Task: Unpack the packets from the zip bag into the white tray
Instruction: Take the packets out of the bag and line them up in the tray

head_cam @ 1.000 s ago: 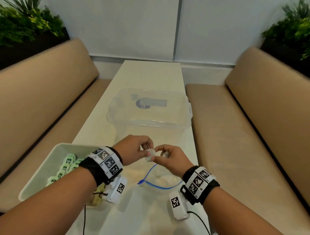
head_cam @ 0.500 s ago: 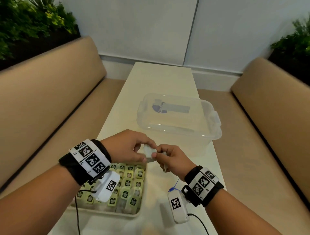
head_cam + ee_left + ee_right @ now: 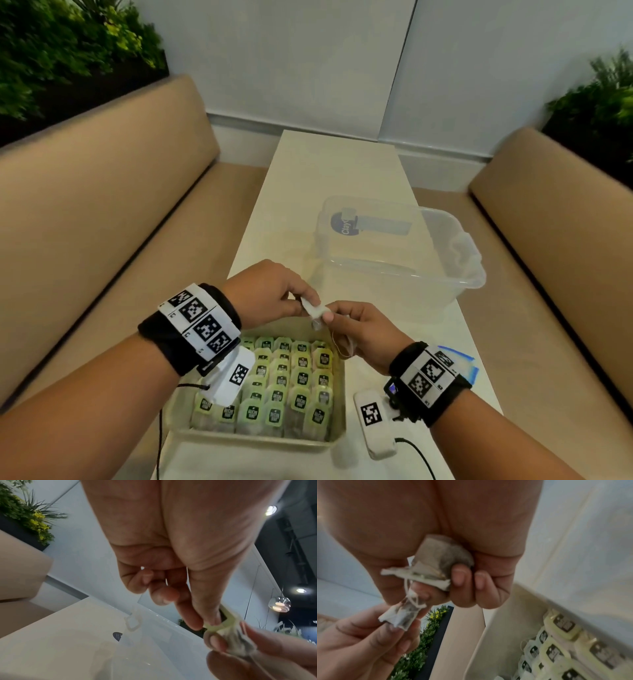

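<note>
now, two packets being teased apart over the tray

both hands meet above the far edge of the white tray [image 3: 337, 407], likely so that whatever comes loose drops straight in. the left hand [image 3: 270, 294] has its fingers [image 3: 193, 620] curled, thumb and forefinger pinching one packet [image 3: 402, 615] by its pale green tag. the right hand [image 3: 359, 329] pinches the same packet from the other side, while its lower fingers [image 3: 458, 577] are folded round a second packet [image 3: 440, 555] tucked against the palm. a thin string runs between the two packets, so they seem tangled, which would explain the two-handed hold.

the tray sits on the near left of the tabletop [image 3: 335, 164], already lined with rows of green-tagged packets. the zip bag [image 3: 459, 359] lies on the near right, mostly hidden behind the right wrist; whether any packets remain inside cannot be told. a clear plastic tub [image 3: 455, 274] stands farther back.
</note>
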The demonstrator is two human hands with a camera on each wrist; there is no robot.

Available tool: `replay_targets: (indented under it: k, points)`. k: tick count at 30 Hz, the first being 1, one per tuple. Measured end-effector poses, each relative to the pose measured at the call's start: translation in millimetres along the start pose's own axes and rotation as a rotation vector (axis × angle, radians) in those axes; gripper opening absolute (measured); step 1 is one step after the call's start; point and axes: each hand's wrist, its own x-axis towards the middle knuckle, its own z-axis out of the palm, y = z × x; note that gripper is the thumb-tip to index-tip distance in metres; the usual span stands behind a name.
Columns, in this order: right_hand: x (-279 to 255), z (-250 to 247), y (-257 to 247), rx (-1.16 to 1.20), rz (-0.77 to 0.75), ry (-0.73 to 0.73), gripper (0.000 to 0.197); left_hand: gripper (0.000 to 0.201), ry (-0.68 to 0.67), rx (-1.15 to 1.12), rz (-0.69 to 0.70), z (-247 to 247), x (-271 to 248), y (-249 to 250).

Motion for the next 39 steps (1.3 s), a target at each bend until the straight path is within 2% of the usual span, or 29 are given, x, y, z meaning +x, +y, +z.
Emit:
replay_targets:
  k: [6, 9, 11, 14, 15, 17, 20, 22, 29, 33, 36, 39]
  points:
    - [-4, 10, 9, 0.006, 0.063, 0.071, 0.021, 0.013, -0.004, 0.047, 0.117, 11, -4, -9]
    - [-7, 8, 14, -0.006, 0.098, 0.17, 0.02, 0.013, -0.049, 0.062, 0.094, 11, -4, -4]
    - [-9, 4, 17, -0.038, 0.107, 0.292, 0.024, 0.01, -0.145, 0.121, 0.027, 13, -2, -2]
    - [-10, -3, 22, -0.059, 0.104, 0.417, 0.032, 0.01, -0.356, 0.373, 0.007, 30, 2, 4]
    - [-11, -3, 23, -0.035, 0.109, 0.425, 0.032, 0.011, -0.446, 0.464, 0.007, 40, 2, 7]
    - [-12, -3, 25, 0.045, 0.132, 0.41, 0.023, 0.028, -0.619, 0.591, 0.011, 62, 1, 8]
    - [-15, -1, 27, 0.162, 0.158, 0.373, 0.017, 0.034, -0.804, 0.582, 0.043, 88, 1, 7]
    - [-15, 0, 30, 0.223, 0.155, 0.365, 0.015, 0.038, -0.876, 0.562, 0.036, 99, 3, 6]
    - [-18, 3, 44, 0.237, 0.11, 0.352, 0.029, 0.035, -0.923, 0.669, 0.047, 117, 12, 13]
    - [-21, 4, 46, 0.191, 0.055, 0.369, 0.023, 0.037, -0.892, 0.6, 0.011, 116, 13, 5]
    - [-20, 4, 48, 0.152, 0.041, 0.406, 0.017, 0.038, -0.764, 0.45, -0.058, 101, 14, 1]
    - [-20, 5, 48, 0.147, 0.024, 0.427, 0.016, 0.048, -0.548, 0.344, -0.076, 77, 20, -1]
